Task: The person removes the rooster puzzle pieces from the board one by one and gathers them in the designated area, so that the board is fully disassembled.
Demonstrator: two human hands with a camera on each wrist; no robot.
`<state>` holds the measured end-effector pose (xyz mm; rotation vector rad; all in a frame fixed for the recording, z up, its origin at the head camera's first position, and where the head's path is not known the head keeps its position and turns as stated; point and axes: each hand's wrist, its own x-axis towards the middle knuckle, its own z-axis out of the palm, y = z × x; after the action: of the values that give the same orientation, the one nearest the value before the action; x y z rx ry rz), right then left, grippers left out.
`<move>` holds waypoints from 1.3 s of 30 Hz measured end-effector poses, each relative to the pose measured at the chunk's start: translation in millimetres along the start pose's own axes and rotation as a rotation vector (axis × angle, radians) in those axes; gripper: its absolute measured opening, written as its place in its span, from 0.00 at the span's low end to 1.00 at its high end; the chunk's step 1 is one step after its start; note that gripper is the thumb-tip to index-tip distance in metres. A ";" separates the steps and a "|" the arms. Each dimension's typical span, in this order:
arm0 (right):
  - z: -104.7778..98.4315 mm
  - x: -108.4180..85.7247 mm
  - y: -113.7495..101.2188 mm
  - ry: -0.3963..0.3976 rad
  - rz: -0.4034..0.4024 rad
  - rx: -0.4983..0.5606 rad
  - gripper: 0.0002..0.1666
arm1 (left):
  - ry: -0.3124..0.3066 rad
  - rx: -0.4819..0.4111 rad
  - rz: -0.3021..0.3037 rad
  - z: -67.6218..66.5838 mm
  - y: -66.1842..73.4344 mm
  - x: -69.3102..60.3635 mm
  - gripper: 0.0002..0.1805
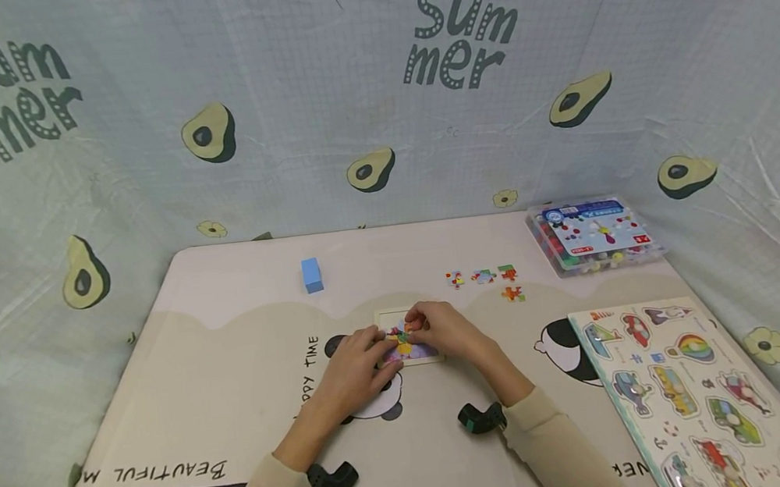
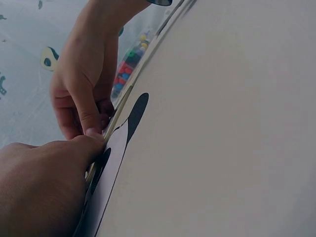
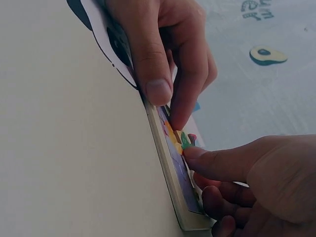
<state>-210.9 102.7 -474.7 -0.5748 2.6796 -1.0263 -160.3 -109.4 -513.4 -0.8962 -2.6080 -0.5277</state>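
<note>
A small framed jigsaw puzzle (image 1: 429, 356) with a purple and yellow picture lies on the table, partly covered by both hands. My left hand (image 1: 358, 368) rests on its left side, the thumb by the near edge and the forefinger touching the picture. From the right, my right hand (image 1: 444, 331) pinches a puzzle piece with green on it (image 3: 186, 140) over the middle of the picture. That piece sits slightly raised in the right wrist view, its far side hidden by fingers. Loose puzzle pieces (image 1: 483, 276) lie beyond the right hand.
A blue block (image 1: 311, 275) stands at the back left. At the back right is a clear plastic case (image 1: 597, 235) of coloured beads. A board with vehicle pictures (image 1: 685, 380) covers the right front of the printed tablecloth (image 1: 234, 384). A patterned curtain surrounds the table.
</note>
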 end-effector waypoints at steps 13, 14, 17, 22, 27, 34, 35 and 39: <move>-7.4 -1.1 5.9 -0.007 -0.034 0.064 0.11 | 0.004 0.003 0.003 -1.6 1.7 0.7 0.17; -8.0 -0.9 6.3 -0.007 -0.029 0.068 0.10 | 0.006 0.003 0.003 -1.7 1.7 0.7 0.17; -11.5 -0.9 7.0 0.003 -0.011 0.083 0.10 | 0.008 0.003 0.006 -2.0 1.6 0.7 0.17; -20.0 -2.1 9.9 0.041 0.020 0.101 0.11 | -0.001 0.003 -0.002 -2.0 1.8 0.6 0.18; -29.2 -3.5 16.1 0.082 0.042 0.093 0.12 | -0.010 -0.002 -0.011 -2.2 2.3 0.1 0.18; -43.4 -6.9 25.0 0.110 0.060 0.089 0.12 | -0.019 -0.004 -0.016 -2.2 2.3 -0.1 0.19; -45.2 -7.1 26.9 0.113 0.066 0.090 0.11 | -0.020 -0.004 -0.015 -2.2 2.3 -0.1 0.19; -51.9 -8.1 34.1 0.113 0.093 0.089 0.11 | -0.016 -0.002 -0.013 -1.8 2.1 -0.1 0.19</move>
<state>-230.5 160.3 -459.2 -0.3829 2.7111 -1.1771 -158.5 -108.7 -511.5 -0.8878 -2.6296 -0.5285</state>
